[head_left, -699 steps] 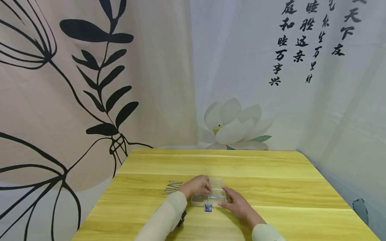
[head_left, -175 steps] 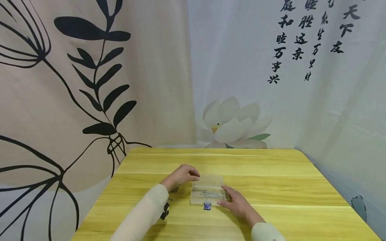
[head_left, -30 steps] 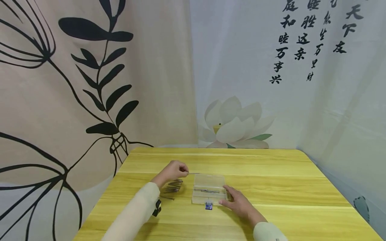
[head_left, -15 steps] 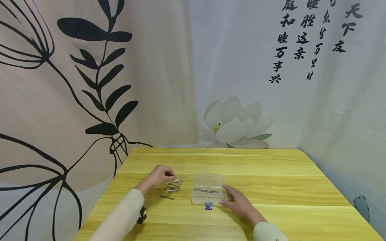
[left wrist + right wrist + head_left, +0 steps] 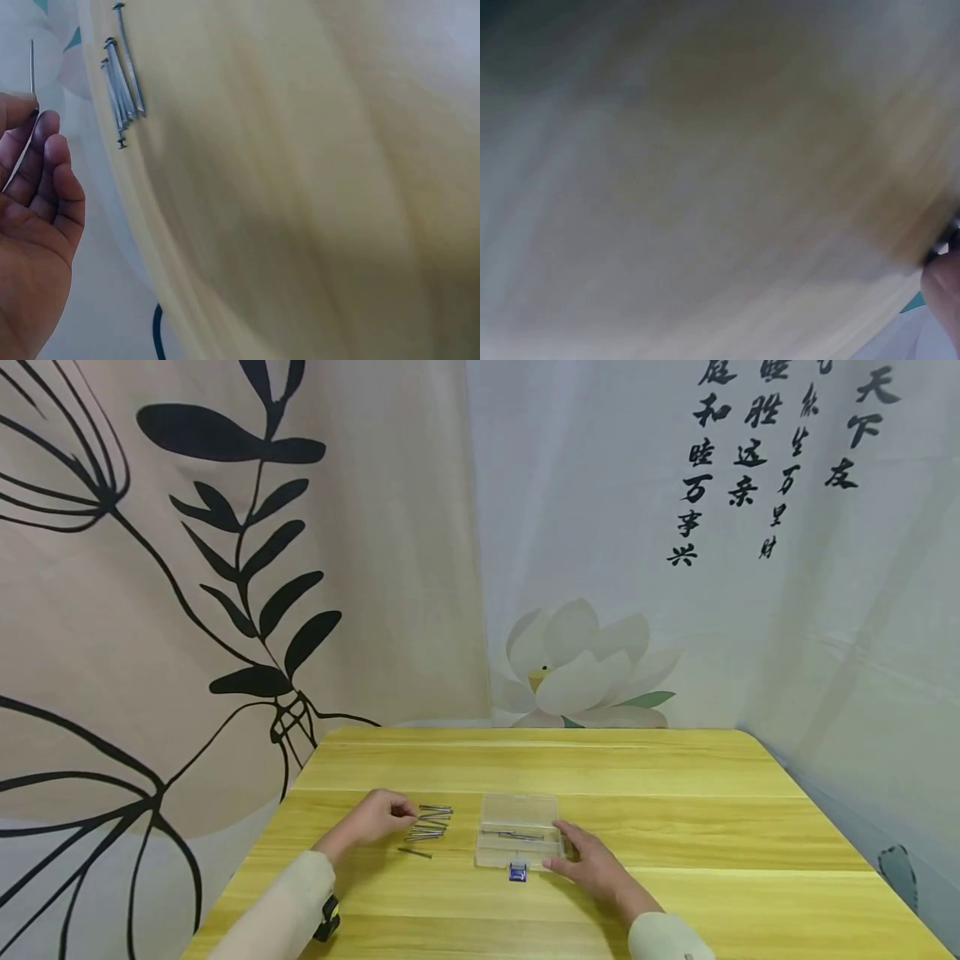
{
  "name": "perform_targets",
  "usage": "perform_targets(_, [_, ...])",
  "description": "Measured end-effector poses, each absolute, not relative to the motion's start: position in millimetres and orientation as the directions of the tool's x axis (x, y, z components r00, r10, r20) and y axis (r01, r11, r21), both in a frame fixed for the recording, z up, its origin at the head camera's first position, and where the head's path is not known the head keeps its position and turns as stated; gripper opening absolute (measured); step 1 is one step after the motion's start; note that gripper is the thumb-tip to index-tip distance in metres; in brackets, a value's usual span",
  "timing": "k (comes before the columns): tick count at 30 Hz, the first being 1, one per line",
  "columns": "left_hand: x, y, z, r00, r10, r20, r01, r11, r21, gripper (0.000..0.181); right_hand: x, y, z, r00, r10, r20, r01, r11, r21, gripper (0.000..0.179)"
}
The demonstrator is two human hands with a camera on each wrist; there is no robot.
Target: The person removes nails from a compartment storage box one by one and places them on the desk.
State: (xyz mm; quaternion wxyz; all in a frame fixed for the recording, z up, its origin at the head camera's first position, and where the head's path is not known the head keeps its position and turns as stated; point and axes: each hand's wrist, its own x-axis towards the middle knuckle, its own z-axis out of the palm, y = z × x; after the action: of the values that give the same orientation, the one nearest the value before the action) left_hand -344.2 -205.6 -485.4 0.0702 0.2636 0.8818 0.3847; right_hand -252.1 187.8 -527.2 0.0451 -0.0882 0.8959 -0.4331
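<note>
In the left wrist view, a thin metal nail (image 5: pixel 32 67) is pinched between the thumb and fingers of my left hand (image 5: pixel 37 202). In the head view that left hand (image 5: pixel 378 814) is at the left end of a row of several loose nails (image 5: pixel 427 833) on the table. A single nail (image 5: pixel 415 852) lies apart, nearer to me. My right hand (image 5: pixel 596 864) grips the right side of a clear plastic box (image 5: pixel 517 810), thumb at the front and fingers farther back. The box's lid is open, and a few nails (image 5: pixel 513 836) lie inside.
A blue latch (image 5: pixel 517 872) sticks out from the box's front. The wooden table (image 5: pixel 675 793) reaches back to a printed curtain (image 5: pixel 405 568). A dark band with a device (image 5: pixel 327 918) sits on the left wrist. The right wrist view is mostly blurred.
Over the last second my left hand has moved left and toward me with the nail, from beside the box's lid to the loose nails. The right hand stays on the box.
</note>
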Motion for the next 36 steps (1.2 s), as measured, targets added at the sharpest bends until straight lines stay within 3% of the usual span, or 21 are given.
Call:
perform_targets(12, [-328, -225, -501, -0.801, 0.592, 0.084, 0.467, 0.531, 0.707, 0.007, -252, 188, -528, -0.981, -0.193, -0.006, -0.115, 0.608, -0.786, 0.071])
perform_targets(25, [-320, -233, -513, -0.819, 0.573, 0.036, 0.411, 0.54, 0.735, 0.006, -254, 189, -529, -0.981, -0.193, -0.018, -0.106, 0.616, -0.781, 0.072])
perform_targets(36, [-319, -232, -514, -0.804, 0.592, 0.064, 0.46, 0.551, 0.696, 0.005, -254, 188, -529, -0.98, -0.197, -0.01, -0.115, 0.61, -0.784, 0.072])
